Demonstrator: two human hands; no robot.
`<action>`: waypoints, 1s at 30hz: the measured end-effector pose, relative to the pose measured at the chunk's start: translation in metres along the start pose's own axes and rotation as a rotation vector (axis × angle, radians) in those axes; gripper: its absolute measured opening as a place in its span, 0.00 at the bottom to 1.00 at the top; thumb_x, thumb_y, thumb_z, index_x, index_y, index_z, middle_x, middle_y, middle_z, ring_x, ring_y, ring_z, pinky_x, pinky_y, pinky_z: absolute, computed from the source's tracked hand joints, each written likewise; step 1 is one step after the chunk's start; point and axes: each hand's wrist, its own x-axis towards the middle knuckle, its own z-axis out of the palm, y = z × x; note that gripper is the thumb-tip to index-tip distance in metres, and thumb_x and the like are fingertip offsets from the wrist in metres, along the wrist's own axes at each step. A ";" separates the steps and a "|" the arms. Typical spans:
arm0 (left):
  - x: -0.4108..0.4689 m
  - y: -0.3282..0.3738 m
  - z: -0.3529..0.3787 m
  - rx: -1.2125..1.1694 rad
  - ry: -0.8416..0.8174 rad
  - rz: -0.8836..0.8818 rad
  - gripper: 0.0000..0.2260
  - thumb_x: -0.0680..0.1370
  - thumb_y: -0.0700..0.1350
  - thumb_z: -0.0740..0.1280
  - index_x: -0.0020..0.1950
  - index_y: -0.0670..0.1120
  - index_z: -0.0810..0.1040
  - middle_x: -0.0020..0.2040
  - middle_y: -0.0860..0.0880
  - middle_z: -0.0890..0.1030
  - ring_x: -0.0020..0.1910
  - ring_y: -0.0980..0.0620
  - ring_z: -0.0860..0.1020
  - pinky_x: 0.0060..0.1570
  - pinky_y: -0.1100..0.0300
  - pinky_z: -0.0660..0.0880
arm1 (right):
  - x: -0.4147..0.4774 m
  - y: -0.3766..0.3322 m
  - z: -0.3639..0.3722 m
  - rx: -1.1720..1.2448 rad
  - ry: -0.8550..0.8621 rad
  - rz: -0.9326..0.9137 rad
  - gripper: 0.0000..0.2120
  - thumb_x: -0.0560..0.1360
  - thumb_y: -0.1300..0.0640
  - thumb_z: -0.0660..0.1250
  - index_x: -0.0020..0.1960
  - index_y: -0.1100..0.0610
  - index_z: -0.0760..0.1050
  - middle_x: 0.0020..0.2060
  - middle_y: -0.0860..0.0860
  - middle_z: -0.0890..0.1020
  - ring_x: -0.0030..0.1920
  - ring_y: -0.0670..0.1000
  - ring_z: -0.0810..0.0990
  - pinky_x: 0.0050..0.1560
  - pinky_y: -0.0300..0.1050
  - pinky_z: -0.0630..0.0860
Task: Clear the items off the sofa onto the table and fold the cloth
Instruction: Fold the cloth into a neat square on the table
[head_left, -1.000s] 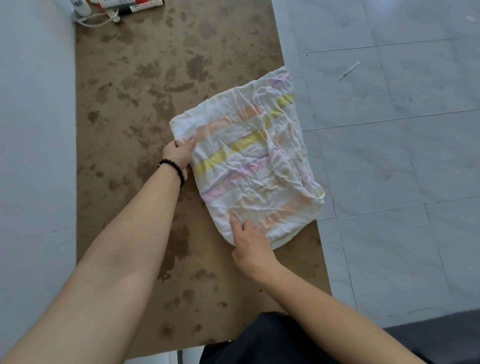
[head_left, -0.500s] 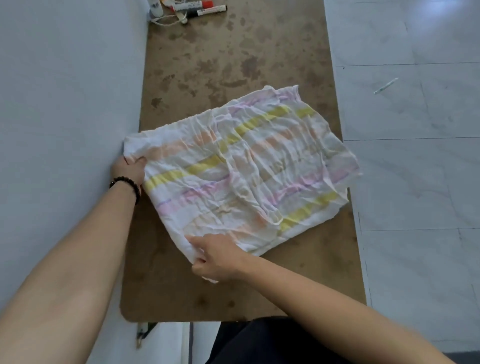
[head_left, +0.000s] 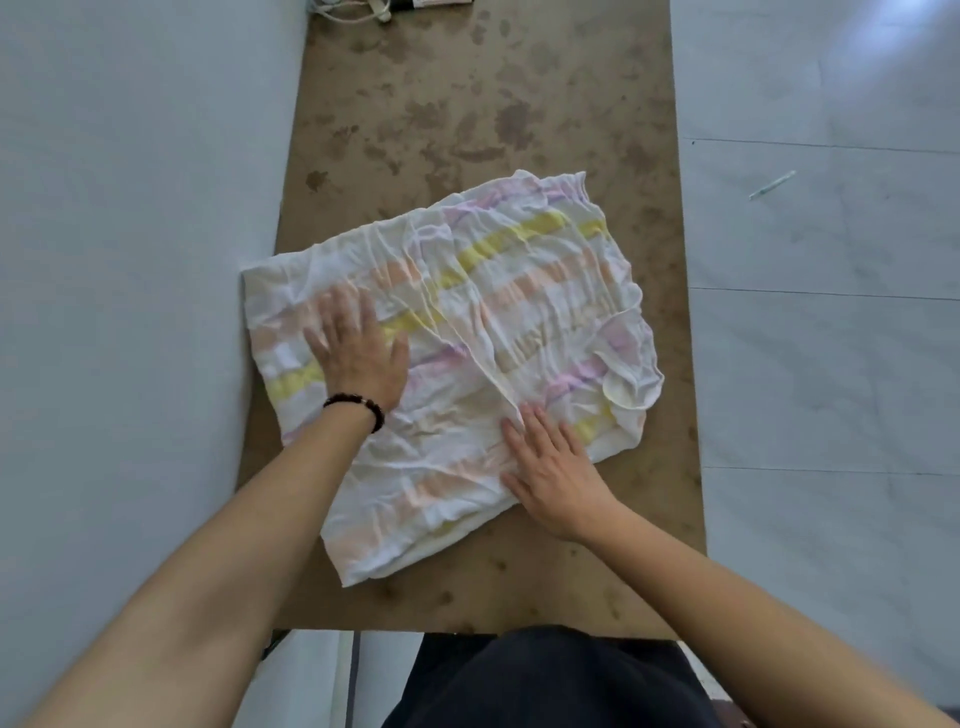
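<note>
Head view, looking down. Pale wall (head_left: 130, 260) at left and pale tiled floor (head_left: 831, 364) at right, flanking a long brown, dark-stained table (head_left: 467, 104). Spread over the table's near half, a crumpled white cloth (head_left: 519, 291) striped in yellow, peach and pink, with its left edge reaching past the table's edge on the wall side, its right corner curled over on itself, and a raised fold running diagonally across the middle. Dark garment (head_left: 545, 675) at the bottom edge, just before the table's near end. Left hand (head_left: 358, 348) flat on the cloth's left part, fingers straight and spread wide, slightly blurred. Right hand (head_left: 550, 462) flat on the cloth's near right part, fingers straight and close together, tips at the foot of the fold. Dark beaded bracelet (head_left: 358, 405) on the left wrist. White cable (head_left: 378, 10) at the table's far end. Thin pale stick (head_left: 772, 184) on the floor, well apart from the table.
</note>
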 end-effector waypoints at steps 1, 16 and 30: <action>-0.004 0.014 0.009 0.039 -0.063 0.065 0.30 0.82 0.59 0.52 0.80 0.48 0.48 0.80 0.42 0.40 0.78 0.44 0.37 0.74 0.38 0.39 | -0.008 0.010 0.000 -0.013 -0.005 -0.023 0.35 0.80 0.37 0.37 0.82 0.52 0.40 0.81 0.53 0.41 0.80 0.54 0.38 0.79 0.58 0.46; -0.052 0.041 0.044 0.149 -0.065 0.339 0.37 0.77 0.70 0.43 0.80 0.52 0.41 0.80 0.44 0.37 0.79 0.44 0.37 0.73 0.37 0.35 | 0.003 0.082 -0.005 -0.037 0.353 0.087 0.28 0.82 0.44 0.53 0.81 0.50 0.56 0.81 0.59 0.50 0.81 0.60 0.45 0.78 0.63 0.45; -0.085 0.029 0.080 0.287 -0.191 0.322 0.40 0.73 0.72 0.43 0.79 0.54 0.38 0.80 0.43 0.40 0.79 0.42 0.39 0.73 0.34 0.39 | 0.032 0.115 -0.043 0.077 0.502 0.296 0.37 0.82 0.35 0.48 0.82 0.54 0.41 0.79 0.61 0.38 0.79 0.62 0.37 0.77 0.60 0.34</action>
